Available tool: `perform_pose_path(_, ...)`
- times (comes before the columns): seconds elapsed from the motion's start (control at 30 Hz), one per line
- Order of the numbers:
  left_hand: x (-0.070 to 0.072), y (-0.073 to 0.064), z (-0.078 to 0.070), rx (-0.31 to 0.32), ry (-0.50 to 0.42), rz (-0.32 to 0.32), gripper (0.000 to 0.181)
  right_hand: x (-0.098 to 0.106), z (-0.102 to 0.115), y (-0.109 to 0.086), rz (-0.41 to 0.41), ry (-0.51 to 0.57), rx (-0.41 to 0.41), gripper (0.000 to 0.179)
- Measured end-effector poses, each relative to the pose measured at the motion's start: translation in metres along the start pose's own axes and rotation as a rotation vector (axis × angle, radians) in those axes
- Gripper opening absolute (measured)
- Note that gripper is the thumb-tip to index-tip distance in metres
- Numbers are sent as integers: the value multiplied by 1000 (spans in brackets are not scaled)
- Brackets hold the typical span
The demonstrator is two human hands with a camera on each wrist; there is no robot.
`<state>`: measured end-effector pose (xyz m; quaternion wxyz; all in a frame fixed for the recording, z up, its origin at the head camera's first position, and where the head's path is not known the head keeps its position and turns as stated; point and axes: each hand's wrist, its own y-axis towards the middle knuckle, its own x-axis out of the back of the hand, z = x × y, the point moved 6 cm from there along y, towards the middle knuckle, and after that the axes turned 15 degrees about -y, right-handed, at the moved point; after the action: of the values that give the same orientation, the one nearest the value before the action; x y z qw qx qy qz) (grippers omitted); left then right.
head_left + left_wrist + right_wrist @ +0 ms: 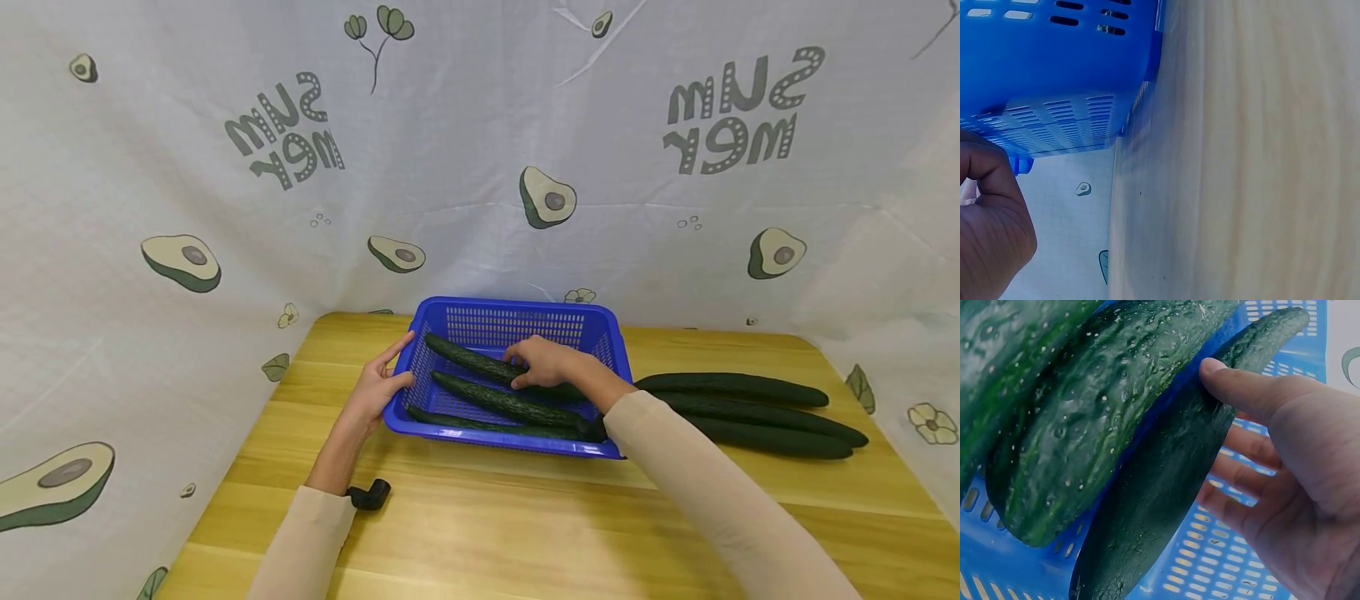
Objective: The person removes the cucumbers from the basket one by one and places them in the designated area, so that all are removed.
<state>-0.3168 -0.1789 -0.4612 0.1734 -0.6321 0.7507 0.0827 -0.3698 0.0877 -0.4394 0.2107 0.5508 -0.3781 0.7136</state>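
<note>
A blue plastic basket stands on the wooden table with three long dark green cucumbers lying in it. My left hand holds the basket's left rim, thumb toward the near side and index finger stretched along the rim. Inside the basket, my right hand grips the rearmost cucumber. In the right wrist view the thumb lies on top of this cucumber and the fingers reach round its far side. Beside it lies the bumpy middle cucumber; the front cucumber runs along the near wall.
Three more cucumbers lie side by side on the table, right of the basket. A white curtain printed with avocados hangs behind and around the table. A black strap piece sits at my left wrist.
</note>
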Motion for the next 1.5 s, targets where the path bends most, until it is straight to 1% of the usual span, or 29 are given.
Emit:
perform_pose_path(0.17,0,1,-1,-4,1,8,84,2,-4,1,-39,18,-8,49)
perform_pose_path(0.27,-1,1,-1,-1,3,10,84,8,-7,-2,-71,30,-14,47)
perform_pose_path(0.37,0,1,-1,2,1,7,83,14,-8,-6,-115,32,-2,46)
perform_pose_path(0.57,0,1,-1,-1,-7,6,84,24,-13,-13,-197,74,3,46)
perform_pose_path(0.7,0,1,-1,3,-11,7,84,35,-16,-20,-274,95,13,43)
perform_pose_path(0.8,0,1,0,3,-12,4,84,45,-18,-28,-324,95,15,42)
perform_pose_path(1.03,0,1,1,3,-14,10,84,61,-14,-47,-361,88,25,43)
perform_pose_path(1.17,-1,1,1,2,-11,11,84,67,-13,-61,-383,94,20,42)
perform_pose_path(1.3,-2,1,1,-4,-9,13,84,72,-14,-77,-428,100,14,41)
perform_pose_path(1.5,0,0,2,3,-12,-3,84,75,-23,-97,-477,92,15,40)
